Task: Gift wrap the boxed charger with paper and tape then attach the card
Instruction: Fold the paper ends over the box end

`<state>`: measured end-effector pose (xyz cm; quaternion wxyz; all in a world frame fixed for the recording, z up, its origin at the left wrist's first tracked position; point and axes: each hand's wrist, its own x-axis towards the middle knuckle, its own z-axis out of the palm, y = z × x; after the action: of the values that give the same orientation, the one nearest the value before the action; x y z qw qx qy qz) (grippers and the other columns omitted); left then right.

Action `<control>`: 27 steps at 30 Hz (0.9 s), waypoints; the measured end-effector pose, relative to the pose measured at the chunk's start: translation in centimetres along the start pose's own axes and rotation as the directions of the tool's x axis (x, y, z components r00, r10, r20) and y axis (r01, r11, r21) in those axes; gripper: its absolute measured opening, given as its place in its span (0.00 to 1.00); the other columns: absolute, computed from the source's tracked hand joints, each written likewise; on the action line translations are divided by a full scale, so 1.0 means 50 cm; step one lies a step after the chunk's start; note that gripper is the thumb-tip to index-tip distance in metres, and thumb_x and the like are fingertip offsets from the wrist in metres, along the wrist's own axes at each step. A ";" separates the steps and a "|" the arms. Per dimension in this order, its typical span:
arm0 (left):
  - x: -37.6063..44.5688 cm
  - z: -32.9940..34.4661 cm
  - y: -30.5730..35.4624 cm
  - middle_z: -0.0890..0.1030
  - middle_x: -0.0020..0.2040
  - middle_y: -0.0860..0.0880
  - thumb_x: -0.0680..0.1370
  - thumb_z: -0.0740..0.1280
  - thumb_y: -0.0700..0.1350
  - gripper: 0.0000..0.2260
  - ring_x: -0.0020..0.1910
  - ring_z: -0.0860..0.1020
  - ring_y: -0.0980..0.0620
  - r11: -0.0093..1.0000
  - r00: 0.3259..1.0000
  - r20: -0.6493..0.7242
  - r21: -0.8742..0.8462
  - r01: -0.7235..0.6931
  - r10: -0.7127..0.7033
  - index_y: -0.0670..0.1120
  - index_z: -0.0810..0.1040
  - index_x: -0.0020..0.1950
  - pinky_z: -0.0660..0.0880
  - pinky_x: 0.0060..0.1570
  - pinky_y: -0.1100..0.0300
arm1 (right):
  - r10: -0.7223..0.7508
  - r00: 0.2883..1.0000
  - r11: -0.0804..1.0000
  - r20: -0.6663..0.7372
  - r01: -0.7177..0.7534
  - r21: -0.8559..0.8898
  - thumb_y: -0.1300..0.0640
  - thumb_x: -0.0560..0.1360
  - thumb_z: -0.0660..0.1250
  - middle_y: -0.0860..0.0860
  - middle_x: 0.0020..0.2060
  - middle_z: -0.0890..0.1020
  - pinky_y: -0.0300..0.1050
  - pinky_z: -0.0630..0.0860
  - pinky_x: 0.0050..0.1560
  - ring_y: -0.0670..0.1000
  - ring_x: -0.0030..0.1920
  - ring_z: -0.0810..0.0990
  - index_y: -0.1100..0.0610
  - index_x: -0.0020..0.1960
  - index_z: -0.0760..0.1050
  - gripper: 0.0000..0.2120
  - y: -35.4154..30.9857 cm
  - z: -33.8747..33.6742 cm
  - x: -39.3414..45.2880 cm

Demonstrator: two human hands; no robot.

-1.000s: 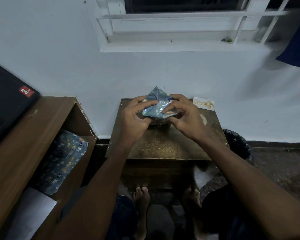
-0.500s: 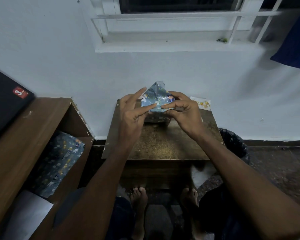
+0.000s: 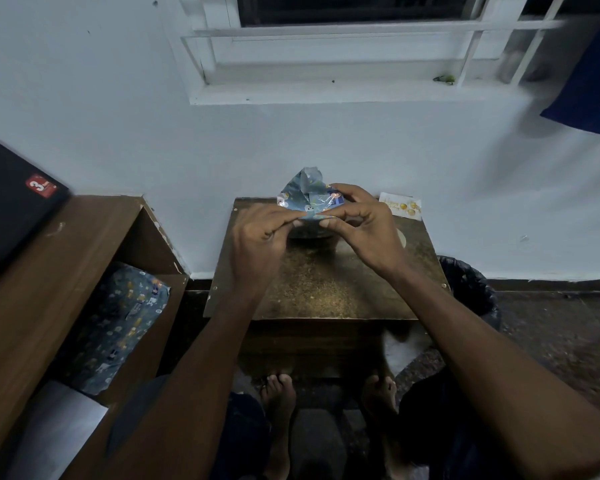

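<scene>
Both hands hold the parcel (image 3: 310, 199) over my table's (image 3: 326, 289) far edge: left hand (image 3: 260, 233) pinches its near fold, right hand (image 3: 361, 223) curls round it. Nearest my right, beyond it, lies the card (image 3: 400, 203).

1. I see both bare forearms reaching forward from the bottom corners, converging at the middle.
2. My left hand (image 3: 260, 233) shows its back to the camera, fingers curled, thumb and forefinger pinching together at the tip.
3. My right hand (image 3: 364, 226) mirrors it, fingers arched, its thumb tip meeting the left one's.
4. Bare feet (image 3: 279, 393) rest below.
</scene>
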<state>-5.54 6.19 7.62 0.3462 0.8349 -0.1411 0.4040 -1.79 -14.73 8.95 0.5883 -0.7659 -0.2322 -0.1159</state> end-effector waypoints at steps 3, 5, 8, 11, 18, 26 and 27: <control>0.008 0.002 0.003 0.83 0.47 0.60 0.79 0.76 0.46 0.06 0.54 0.81 0.48 0.998 0.998 -0.016 -0.024 0.064 -0.065 0.49 0.90 0.53 0.75 0.56 0.48 | 0.030 1.000 0.999 -0.001 -0.030 -0.030 0.61 0.75 0.77 0.47 0.65 0.80 0.49 0.82 0.61 0.43 0.67 0.78 0.57 0.50 0.89 0.04 0.002 -0.002 0.002; 0.008 0.003 0.003 0.81 0.49 0.64 0.80 0.74 0.48 0.06 0.57 0.79 0.49 0.984 0.987 -0.006 -0.074 0.161 -0.162 0.50 0.89 0.54 0.77 0.58 0.43 | 0.040 0.999 0.998 -0.001 -0.040 -0.043 0.61 0.75 0.78 0.46 0.64 0.80 0.50 0.82 0.60 0.42 0.66 0.78 0.57 0.50 0.89 0.05 0.002 -0.002 0.000; 0.005 0.004 0.010 0.84 0.48 0.56 0.77 0.78 0.44 0.08 0.54 0.82 0.49 0.935 0.955 0.009 -0.200 0.292 -0.296 0.49 0.84 0.54 0.79 0.54 0.46 | 0.031 0.999 0.997 0.015 -0.030 -0.067 0.62 0.74 0.78 0.46 0.63 0.80 0.50 0.82 0.60 0.42 0.65 0.78 0.57 0.50 0.89 0.05 0.002 0.002 0.000; 0.016 0.000 0.010 0.81 0.50 0.49 0.72 0.83 0.41 0.19 0.49 0.81 0.51 0.915 0.942 -0.039 -0.254 0.312 -0.332 0.45 0.77 0.57 0.77 0.48 0.58 | 0.022 0.999 0.997 0.047 -0.018 -0.068 0.61 0.75 0.78 0.47 0.64 0.81 0.52 0.82 0.60 0.44 0.66 0.79 0.57 0.50 0.89 0.05 0.002 -0.003 0.001; 0.019 -0.003 -0.011 0.87 0.55 0.50 0.76 0.78 0.39 0.12 0.56 0.84 0.54 0.942 0.963 0.172 -0.230 0.244 -0.207 0.42 0.87 0.60 0.83 0.54 0.51 | -0.038 0.986 0.997 0.162 0.048 -0.059 0.64 0.72 0.80 0.49 0.61 0.83 0.57 0.82 0.60 0.50 0.63 0.81 0.58 0.49 0.89 0.06 0.003 0.002 0.002; 0.019 -0.005 -0.015 0.88 0.50 0.47 0.74 0.76 0.30 0.13 0.51 0.86 0.52 0.945 0.983 0.095 -0.278 0.175 -0.154 0.40 0.89 0.57 0.83 0.49 0.56 | -0.260 0.951 0.894 0.165 0.302 -0.332 0.75 0.67 0.72 0.52 0.60 0.81 0.52 0.81 0.49 0.52 0.59 0.81 0.59 0.49 0.85 0.16 -0.007 0.014 -0.003; 0.021 -0.007 -0.015 0.88 0.50 0.47 0.73 0.76 0.30 0.13 0.51 0.86 0.52 0.940 0.984 0.091 -0.295 0.171 -0.151 0.39 0.89 0.56 0.83 0.49 0.56 | -0.310 0.932 0.849 0.188 0.361 -0.386 0.75 0.67 0.71 0.54 0.61 0.81 0.48 0.80 0.48 0.52 0.58 0.81 0.60 0.51 0.83 0.16 -0.011 0.014 -0.007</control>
<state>-4.69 7.04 8.26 0.4964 0.7940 -0.1437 0.3200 -2.42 -14.03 9.08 0.3682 -0.8260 -0.3670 -0.2178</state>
